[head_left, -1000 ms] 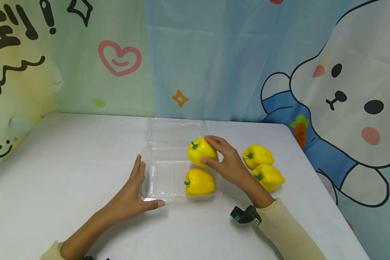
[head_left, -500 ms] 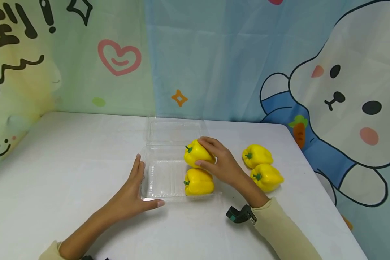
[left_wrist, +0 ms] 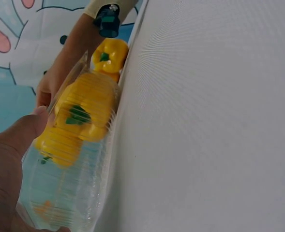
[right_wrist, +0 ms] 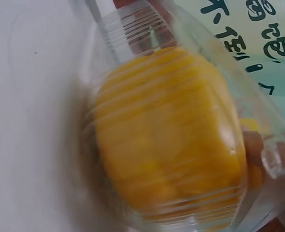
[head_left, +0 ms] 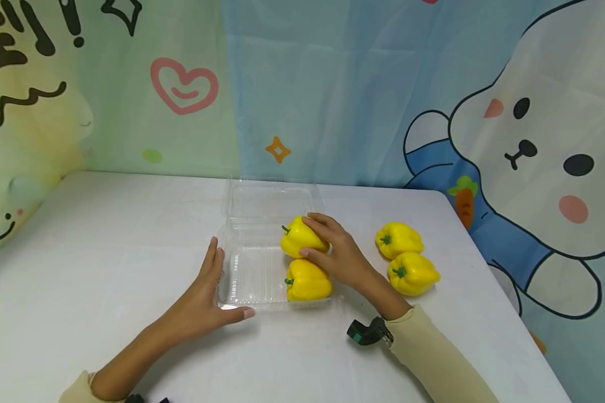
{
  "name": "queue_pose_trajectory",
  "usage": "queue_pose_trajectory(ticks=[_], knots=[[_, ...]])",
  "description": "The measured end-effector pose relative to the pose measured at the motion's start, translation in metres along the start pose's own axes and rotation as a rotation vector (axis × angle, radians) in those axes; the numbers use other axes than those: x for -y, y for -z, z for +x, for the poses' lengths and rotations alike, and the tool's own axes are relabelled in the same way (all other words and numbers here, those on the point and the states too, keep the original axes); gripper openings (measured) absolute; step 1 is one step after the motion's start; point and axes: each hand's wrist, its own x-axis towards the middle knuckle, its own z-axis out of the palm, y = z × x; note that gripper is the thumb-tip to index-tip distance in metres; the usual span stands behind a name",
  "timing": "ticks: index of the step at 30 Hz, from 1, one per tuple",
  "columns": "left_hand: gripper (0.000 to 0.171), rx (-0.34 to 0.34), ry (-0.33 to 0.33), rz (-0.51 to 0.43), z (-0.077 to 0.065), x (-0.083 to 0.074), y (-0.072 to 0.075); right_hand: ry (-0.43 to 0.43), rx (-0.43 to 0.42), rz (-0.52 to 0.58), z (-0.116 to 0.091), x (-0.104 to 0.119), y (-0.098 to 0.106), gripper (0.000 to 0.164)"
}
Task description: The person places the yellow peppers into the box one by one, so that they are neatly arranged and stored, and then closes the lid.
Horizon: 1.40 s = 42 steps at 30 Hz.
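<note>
Your right hand [head_left: 343, 254] holds a yellow bell pepper [head_left: 297, 238] at the far right part of the clear plastic container [head_left: 249, 274], with the fingers curled over its far right side and the thumb on its near side; they are parted only by the pepper's own width. Its green stem points left, and you cannot tell from here whether its underside rests on the container's floor. Just on the near side of it, a second bell pepper [head_left: 308, 282] lies inside the container at the near right corner, its stem also to the left; the two look to be touching or almost so. Your left hand [head_left: 209, 294] is spread wide, fingers straight along the container's left wall and thumb stretched out by its near edge, with nothing gripped; the left wrist view shows your thumb at the clear rim. The hinged lid [head_left: 274, 202] lies folded back flat on the far side. To the right of the container, two more yellow peppers [head_left: 414, 274] sit together on the white surface [head_left: 131, 246], one beyond the other, near your right forearm. A black device [head_left: 368, 332] sits at your right wrist, beside the cuff of the beige sleeve [head_left: 441, 358].
</note>
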Motion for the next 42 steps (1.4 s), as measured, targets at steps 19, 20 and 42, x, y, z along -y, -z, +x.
queue_pose_trajectory(ticks=[19, 20, 42], knots=[[0.134, -0.001, 0.001, -0.008, 0.0, -0.001, 0.001, 0.069, 0.049, 0.029, 0.001, -0.007, -0.002, 0.06], [0.134, -0.001, 0.001, -0.007, 0.0, -0.001, 0.001, 0.069, 0.052, 0.03, 0.001, -0.007, -0.002, 0.06], [0.134, 0.003, -0.002, -0.01, 0.0, -0.004, 0.002, 0.055, 0.088, -0.057, -0.002, -0.008, 0.0, 0.057]])
